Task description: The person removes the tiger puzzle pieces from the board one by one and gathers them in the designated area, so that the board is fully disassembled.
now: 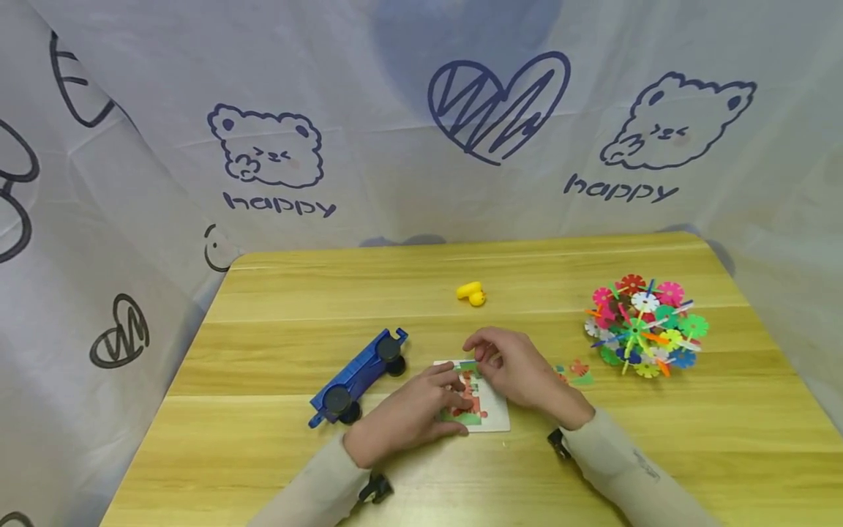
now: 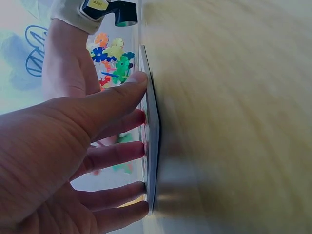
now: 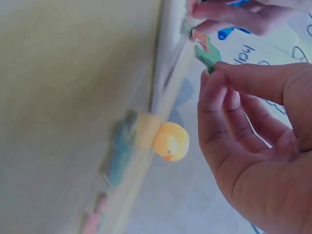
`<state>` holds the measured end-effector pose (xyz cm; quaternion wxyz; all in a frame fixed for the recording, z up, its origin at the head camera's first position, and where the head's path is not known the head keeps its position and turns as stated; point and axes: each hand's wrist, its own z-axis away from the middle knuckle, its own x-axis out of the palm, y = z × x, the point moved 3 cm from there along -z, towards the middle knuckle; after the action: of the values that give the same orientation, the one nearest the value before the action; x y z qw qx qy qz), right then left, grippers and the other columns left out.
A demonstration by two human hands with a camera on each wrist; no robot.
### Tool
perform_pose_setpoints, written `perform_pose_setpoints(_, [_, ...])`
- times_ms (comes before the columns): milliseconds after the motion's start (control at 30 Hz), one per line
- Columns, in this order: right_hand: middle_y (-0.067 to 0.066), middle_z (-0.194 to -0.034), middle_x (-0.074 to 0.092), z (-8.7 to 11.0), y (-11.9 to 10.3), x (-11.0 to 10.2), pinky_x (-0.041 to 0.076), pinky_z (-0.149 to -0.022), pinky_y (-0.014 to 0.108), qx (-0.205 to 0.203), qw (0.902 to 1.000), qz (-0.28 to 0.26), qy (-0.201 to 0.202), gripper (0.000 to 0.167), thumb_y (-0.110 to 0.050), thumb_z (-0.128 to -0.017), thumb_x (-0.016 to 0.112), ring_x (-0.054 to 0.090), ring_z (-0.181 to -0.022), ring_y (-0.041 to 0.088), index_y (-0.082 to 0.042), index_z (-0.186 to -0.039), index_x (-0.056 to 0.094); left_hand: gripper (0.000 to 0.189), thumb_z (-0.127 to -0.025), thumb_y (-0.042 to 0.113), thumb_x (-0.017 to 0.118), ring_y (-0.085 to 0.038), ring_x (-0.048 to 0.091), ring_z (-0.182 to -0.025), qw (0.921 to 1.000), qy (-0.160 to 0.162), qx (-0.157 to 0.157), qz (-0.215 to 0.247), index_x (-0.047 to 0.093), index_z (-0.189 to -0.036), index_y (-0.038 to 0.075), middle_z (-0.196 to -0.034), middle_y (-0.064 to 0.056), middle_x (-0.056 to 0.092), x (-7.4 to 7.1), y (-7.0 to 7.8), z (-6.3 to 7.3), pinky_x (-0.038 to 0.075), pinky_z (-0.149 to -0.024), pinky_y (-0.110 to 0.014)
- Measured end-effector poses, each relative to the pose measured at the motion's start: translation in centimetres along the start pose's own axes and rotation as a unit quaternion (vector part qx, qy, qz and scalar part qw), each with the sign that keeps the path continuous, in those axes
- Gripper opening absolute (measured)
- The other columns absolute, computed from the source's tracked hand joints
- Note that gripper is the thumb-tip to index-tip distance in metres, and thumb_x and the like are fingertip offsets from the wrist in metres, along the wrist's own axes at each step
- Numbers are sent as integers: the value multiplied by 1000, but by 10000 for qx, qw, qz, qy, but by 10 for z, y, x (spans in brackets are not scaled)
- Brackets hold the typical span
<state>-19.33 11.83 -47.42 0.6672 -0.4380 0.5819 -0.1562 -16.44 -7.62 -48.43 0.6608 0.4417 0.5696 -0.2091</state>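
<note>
A small white puzzle board (image 1: 498, 419) with red and green pieces set in it lies flat on the table. My left hand (image 1: 416, 411) rests on it, with spread fingertips touching the pieces and the thumb at the near edge. In the left wrist view the thumb (image 2: 114, 100) and fingers lie over the board's top face (image 2: 150, 117). My right hand (image 1: 516, 369) is over the board's far right part. Between thumb and forefinger it pinches a green and orange puzzle piece (image 3: 208, 53), seen clearly in the right wrist view.
Loose puzzle pieces (image 1: 581, 372) lie right of the board, partly behind my right hand. A blue toy wagon (image 1: 358, 377) with black wheels lies tipped at the left. A yellow toy duck (image 1: 471, 294) is beyond the board. A colourful ball of notched discs (image 1: 647, 327) stands at the right.
</note>
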Motion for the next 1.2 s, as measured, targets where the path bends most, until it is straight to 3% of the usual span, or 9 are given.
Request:
perform_pose_setpoints(200, [4, -106, 76, 16, -2, -20, 61, -77, 23, 67, 9994, -42, 350, 25, 7, -98, 72, 69, -96, 14, -6, -120, 75, 33, -97, 37, 85, -19, 65, -131, 9999, -88, -88, -15, 84, -124, 17, -120, 4, 74, 1, 0, 0, 41, -132, -42])
perform_pose_setpoints(567, [1, -95, 73, 54, 9, -41, 59, -69, 22, 142, 9984, 147, 520, 26, 10, -93, 74, 65, -85, 6, -5, -114, 76, 34, -97, 36, 84, -17, 64, -131, 9997, -135, -166, 151, 83, -126, 17, -123, 3, 74, 0, 1, 1, 37, -134, -41])
perform_pose_setpoints(933, [-2, -93, 70, 74, 22, -45, 61, -76, 20, 500, 9983, 228, -205, 27, 10, -93, 72, 65, -86, 6, -6, -114, 75, 34, -98, 36, 84, -17, 63, -130, 9998, -130, -48, 175, 83, -127, 18, -126, 3, 74, -2, -1, 1, 43, -129, -38])
perform_pose_setpoints(1100, [-2, -92, 70, 74, 25, -43, 61, -75, 20, 545, 9977, 297, -275, 28, 10, -92, 73, 65, -85, 6, -6, -114, 75, 33, -98, 35, 84, -17, 63, -131, 9997, -149, -49, 192, 83, -126, 19, -126, 3, 74, -2, -1, 0, 45, -127, -37])
perform_pose_setpoints(1200, [-2, -92, 70, 75, 26, -41, 60, -75, 20, 606, 9972, 333, -273, 27, 10, -92, 73, 64, -84, 5, -6, -113, 76, 33, -98, 35, 84, -15, 63, -125, 9997, -109, -22, 224, 83, -126, 19, -122, 3, 73, -1, -2, 0, 50, -119, -34])
